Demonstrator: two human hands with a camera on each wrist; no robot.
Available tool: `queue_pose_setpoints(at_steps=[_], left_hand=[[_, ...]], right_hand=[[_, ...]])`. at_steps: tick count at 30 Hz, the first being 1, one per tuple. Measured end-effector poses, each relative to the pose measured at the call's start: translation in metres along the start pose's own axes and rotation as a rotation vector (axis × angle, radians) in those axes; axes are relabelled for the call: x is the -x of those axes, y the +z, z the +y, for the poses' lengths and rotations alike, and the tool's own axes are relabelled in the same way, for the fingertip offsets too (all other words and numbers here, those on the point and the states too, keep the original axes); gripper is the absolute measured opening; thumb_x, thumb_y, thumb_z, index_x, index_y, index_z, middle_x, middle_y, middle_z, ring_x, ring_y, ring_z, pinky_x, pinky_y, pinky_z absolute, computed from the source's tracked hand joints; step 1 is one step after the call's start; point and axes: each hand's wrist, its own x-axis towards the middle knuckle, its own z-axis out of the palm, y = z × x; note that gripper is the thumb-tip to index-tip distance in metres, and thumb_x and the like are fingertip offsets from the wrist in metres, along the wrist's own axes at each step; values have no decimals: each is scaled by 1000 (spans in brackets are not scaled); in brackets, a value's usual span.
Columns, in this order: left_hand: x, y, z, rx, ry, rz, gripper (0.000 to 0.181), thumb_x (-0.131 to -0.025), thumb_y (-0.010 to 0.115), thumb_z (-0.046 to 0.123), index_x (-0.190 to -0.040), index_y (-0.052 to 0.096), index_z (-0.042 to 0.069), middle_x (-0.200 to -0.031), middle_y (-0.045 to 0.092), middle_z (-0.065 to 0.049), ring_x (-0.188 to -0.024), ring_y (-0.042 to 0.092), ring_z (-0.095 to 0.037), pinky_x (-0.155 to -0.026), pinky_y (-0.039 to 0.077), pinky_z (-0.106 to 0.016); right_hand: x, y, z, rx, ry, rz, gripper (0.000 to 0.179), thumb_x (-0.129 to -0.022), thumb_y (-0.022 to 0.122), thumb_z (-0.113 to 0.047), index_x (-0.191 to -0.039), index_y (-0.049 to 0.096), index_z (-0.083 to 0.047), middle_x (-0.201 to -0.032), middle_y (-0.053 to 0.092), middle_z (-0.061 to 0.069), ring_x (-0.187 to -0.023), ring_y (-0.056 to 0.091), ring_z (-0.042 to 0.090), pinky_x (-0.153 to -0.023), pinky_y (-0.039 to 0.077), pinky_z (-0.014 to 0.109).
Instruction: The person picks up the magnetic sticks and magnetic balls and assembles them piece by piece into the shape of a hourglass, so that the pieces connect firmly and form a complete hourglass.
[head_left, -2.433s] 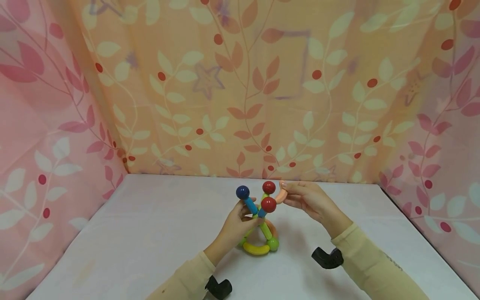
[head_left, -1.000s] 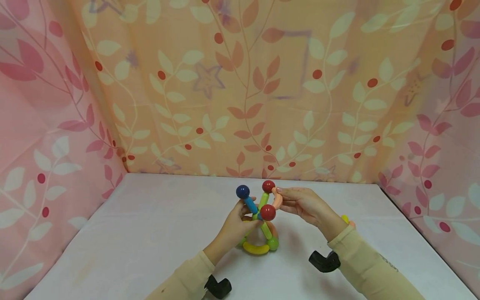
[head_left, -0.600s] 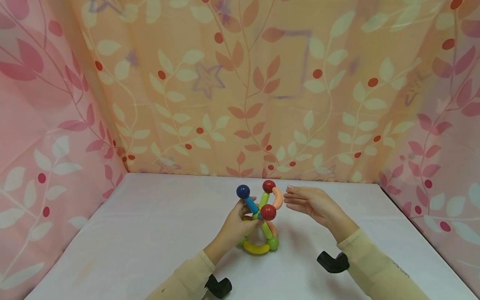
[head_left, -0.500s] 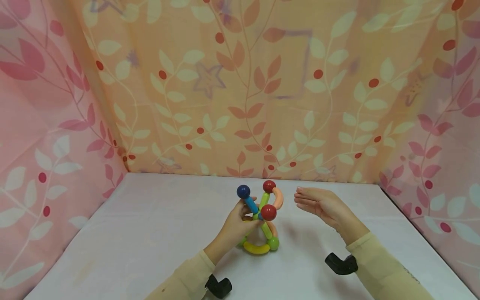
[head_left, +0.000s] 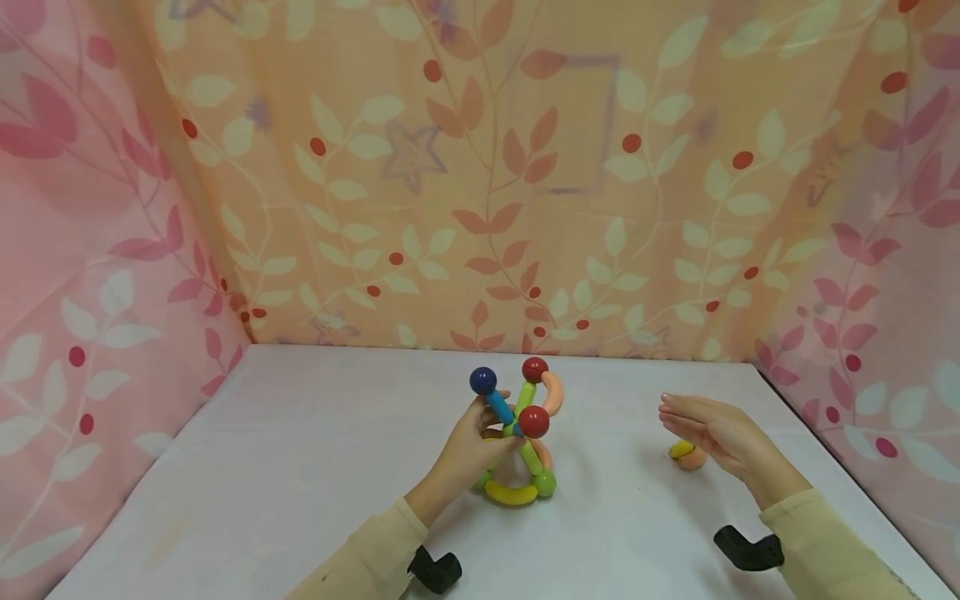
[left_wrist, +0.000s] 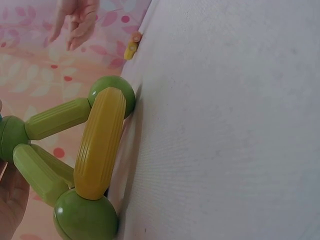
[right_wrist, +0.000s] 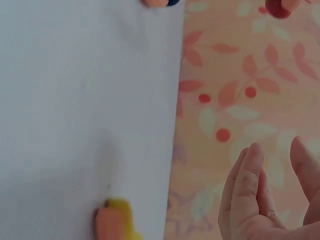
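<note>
Where the left hand point(head_left: 467, 450) grips, a smooth ball point(left_wrist: 12, 139) joins ridged rods point(left_wrist: 37, 172)

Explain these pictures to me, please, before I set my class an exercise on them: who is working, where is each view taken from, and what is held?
There is no machine here: a person works barehanded. The wide view is taken from the person's head, looking forward and down; the two views that look turned sideways come from the left and right wrists. The left hand holds a ball-and-stick toy, whose lower balls seem to rest on the white table. The right hand holds nothing; near it, a yellow piece and an orange piece lie on the table.
</note>
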Motion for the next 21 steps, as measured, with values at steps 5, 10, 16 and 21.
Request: queue_pose_setpoints(at_steps=[5,10,16,21], left_hand=[[1,-1,1,13,-14,8,59,-87,76,15,-140,48,13,-127,66,-13,-119,63,-29,-100,55,-42],[1,0,2,21,-27,2,60,-88,76,16,-140,48,13,-127,66,-11,-120,62,-28,-100,55,-41],[1,1,0,26,-22,3,59,-87,76,12,-139,48,12,-124,67,-13,-117,63,-31,-100,55,-42],[1,2,0,34,-15,3,59,-87,76,10,-139,48,12,-124,68,-13,-118,63,-33,-100,55,-41]], right_hand=[[4,-24,11,-43,28,34,13,-96,66,-21,-86,73,-24,-90,72,-9,-87,73,5,-82,59,21],[7,-42,26,-63,91,67,15,-95,68,-19,-82,73,-23,-89,72,-9,-85,73,6,-81,59,21],[6,-59,43,-133,129,120,19,-94,68,-13,-77,72,-20,-85,74,-5,-80,73,6,-79,60,22],[4,-69,50,-144,192,163,8,-90,74,-12,-84,68,-12,-83,74,-2,-79,73,9,-79,61,26]])
